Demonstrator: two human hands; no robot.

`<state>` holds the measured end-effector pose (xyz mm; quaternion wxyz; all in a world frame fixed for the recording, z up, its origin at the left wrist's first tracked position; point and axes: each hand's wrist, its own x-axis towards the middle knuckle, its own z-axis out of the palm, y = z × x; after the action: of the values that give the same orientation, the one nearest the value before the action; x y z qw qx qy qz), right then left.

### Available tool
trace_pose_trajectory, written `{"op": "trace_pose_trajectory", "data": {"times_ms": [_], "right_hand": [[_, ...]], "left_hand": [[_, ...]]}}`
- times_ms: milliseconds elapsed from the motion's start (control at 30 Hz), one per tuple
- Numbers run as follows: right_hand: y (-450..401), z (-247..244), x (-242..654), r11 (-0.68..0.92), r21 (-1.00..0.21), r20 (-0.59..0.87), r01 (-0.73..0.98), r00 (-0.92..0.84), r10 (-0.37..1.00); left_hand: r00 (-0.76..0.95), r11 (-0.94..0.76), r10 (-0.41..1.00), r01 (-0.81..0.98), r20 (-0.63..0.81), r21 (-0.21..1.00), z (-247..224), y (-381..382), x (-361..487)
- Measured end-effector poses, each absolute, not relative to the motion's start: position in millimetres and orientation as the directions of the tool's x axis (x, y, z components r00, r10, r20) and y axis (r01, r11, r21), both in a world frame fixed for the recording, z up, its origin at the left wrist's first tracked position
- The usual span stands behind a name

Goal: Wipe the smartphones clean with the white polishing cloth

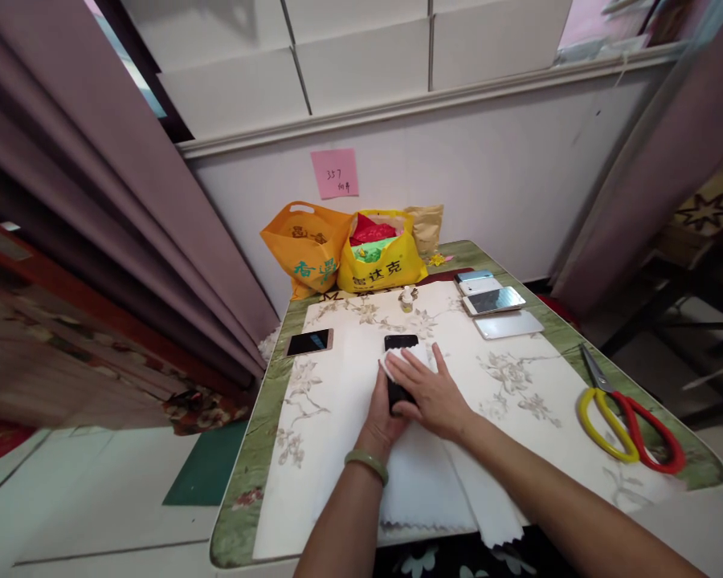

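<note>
A black phone (401, 342) lies near the middle of the table, partly covered by my hands and a small white cloth (391, 365). My left hand (381, 408), with a green bangle at the wrist, is wrapped along the phone's left side. Over the phone, my right hand (432, 393) presses the white cloth on its face, thumb across the lower part. Beneath my forearms a larger white cloth (422, 490) with zigzag edges hangs toward the front edge. Part of the phone's lower end is hidden by my fingers.
Another phone (310, 342) lies at left. Several phones (495, 300) are grouped at back right. Scissors (630, 417) with yellow and red handles lie at right. An orange bag (307, 245), a yellow bag (382, 265) and a small figurine (407, 299) stand at the back.
</note>
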<state>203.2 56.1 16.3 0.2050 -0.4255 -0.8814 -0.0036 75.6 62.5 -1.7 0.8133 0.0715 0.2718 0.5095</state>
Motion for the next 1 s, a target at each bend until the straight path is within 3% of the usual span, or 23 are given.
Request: {"op": "trace_pose_trajectory", "data": {"times_ms": [200, 400, 500, 600, 733, 867, 1000], "right_hand": [[62.4, 12.2, 212.7, 0.461, -0.259, 0.367, 0.849, -0.355, 0.860], [17.1, 1.1, 210.7, 0.673, -0.207, 0.327, 0.710, -0.598, 0.731], [34.7, 8.8, 205.6, 0.649, -0.231, 0.349, 0.725, -0.561, 0.751], [65.6, 16.9, 204.8, 0.551, -0.343, 0.377, 0.760, -0.426, 0.822], [93.6, 8.9, 216.7, 0.368, -0.665, 0.393, 0.650, -0.115, 0.912], [106.5, -9.4, 242.1, 0.043, -0.897, 0.188, 0.440, 0.291, 0.938], [102.3, -5.8, 253.4, -0.136, -0.957, 0.015, 0.258, 0.510, 0.860]], "left_hand": [[0.383, 0.482, 0.872, -0.779, -0.303, 0.401, 3.5, 62.6, 75.3], [0.394, 0.527, 0.832, -0.781, -0.390, 0.336, -0.8, 63.4, 69.2], [0.383, 0.529, 0.828, -0.777, -0.410, 0.341, -1.7, 63.0, 72.1], [0.330, 0.443, 0.884, -0.817, -0.331, 0.368, -0.9, 62.9, 76.2], [0.357, 0.446, 0.890, -0.812, -0.283, 0.378, -2.0, 62.7, 75.9], [0.341, 0.426, 0.900, -0.822, -0.271, 0.379, -3.1, 63.6, 70.4], [0.285, 0.371, 0.919, -0.857, -0.271, 0.357, -3.7, 66.2, 67.2]]}}
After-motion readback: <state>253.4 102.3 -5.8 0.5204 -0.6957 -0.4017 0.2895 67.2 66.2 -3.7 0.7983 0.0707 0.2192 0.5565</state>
